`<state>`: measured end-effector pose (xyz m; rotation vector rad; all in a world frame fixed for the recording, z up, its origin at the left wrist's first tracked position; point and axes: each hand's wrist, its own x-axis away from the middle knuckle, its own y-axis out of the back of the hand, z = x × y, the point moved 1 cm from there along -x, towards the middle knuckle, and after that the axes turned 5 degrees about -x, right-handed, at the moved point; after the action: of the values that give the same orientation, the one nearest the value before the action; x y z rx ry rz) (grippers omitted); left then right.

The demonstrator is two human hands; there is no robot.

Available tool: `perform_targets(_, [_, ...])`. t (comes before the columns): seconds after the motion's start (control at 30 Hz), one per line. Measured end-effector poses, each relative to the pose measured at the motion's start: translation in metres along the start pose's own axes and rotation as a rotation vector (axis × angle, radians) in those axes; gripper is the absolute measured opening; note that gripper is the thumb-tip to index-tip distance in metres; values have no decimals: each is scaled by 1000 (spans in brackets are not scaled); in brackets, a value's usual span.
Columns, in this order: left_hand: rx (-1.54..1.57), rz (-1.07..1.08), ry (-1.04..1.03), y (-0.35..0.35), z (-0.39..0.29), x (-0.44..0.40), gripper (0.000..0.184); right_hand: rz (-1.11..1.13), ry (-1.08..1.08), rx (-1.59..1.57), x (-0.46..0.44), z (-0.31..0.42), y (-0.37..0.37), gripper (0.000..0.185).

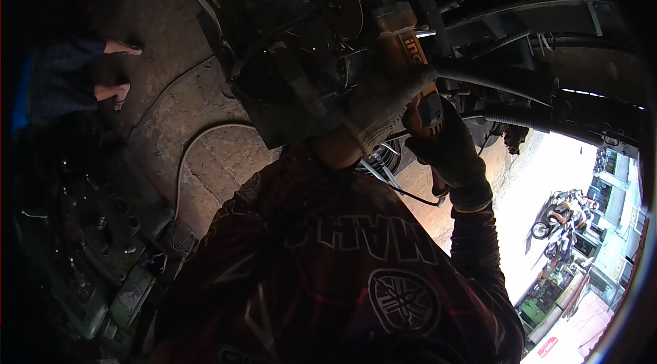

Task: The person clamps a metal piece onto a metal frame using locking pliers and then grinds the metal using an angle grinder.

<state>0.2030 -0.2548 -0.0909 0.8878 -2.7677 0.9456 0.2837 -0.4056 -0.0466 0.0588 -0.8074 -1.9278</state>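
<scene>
An orange angle grinder with dark parts and a large round disc is held in front of my chest. My left hand, in a dusty work glove, reaches across and closes over the grinder's body. Behind it, my right hand, also gloved, wraps around the rear handle. Below the disc lies a dark metal frame or plate, where tiny orange sparks show. Deep shadow hides whether the disc touches the metal.
At left, a person's bare feet stand on the concrete floor. A hose curves across the floor. Green machinery sits at lower left. Dark metal beams fill the upper right. Motorcycles stand outside in bright light.
</scene>
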Motion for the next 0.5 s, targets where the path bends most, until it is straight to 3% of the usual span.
perform_targets(0.3, [73,-14,-33,-1,0,2,37,-13,110,2,0,-6,-1,79])
perform_targets(0.5, [56,-40,-65,0,-1,0,27,-9,8,-61,-1,2,-1,79])
